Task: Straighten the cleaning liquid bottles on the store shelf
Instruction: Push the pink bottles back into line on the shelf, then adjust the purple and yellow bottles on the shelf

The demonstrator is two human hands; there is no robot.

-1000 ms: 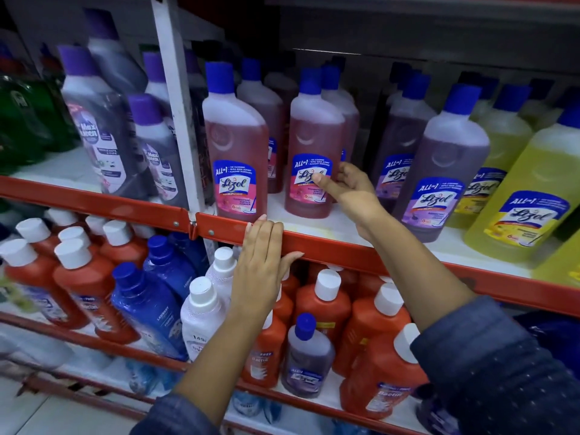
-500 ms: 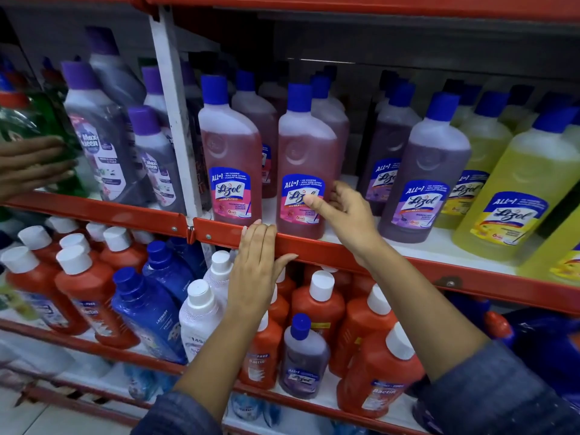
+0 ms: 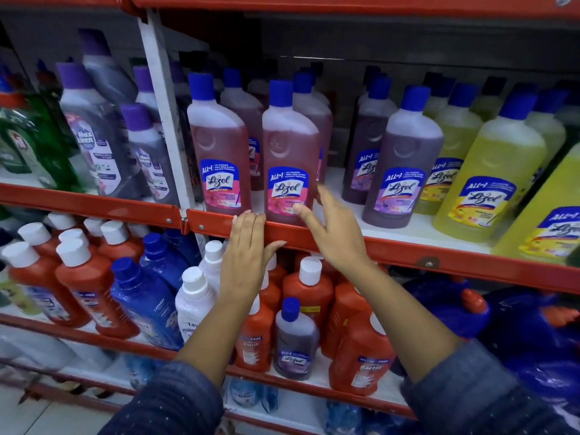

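Note:
Two pink Lizol bottles stand upright side by side at the front edge of the upper shelf, the left one [image 3: 219,158] and the right one [image 3: 288,158], labels facing me. My right hand [image 3: 329,227] is at the lower right corner of the right pink bottle. Its fingers are spread, the thumb touches the bottle's base, and the fingertips are blurred beside it. My left hand [image 3: 248,246] lies flat on the red shelf rail [image 3: 408,252] below the gap between the two bottles and holds nothing. More pink bottles stand behind.
Purple Lizol bottles [image 3: 405,158] and yellow ones [image 3: 489,177] fill the shelf to the right. Grey Max Kleen bottles [image 3: 94,136] stand left of a white upright post [image 3: 160,89]. The lower shelf holds orange bottles [image 3: 314,296], a blue bottle [image 3: 144,302] and a small purple Lizol [image 3: 295,340].
The right pink bottle has come forward level with the left one. My right hand slid from its label to its lower right corner and spread its fingers. Another hand seen at far left is gone.

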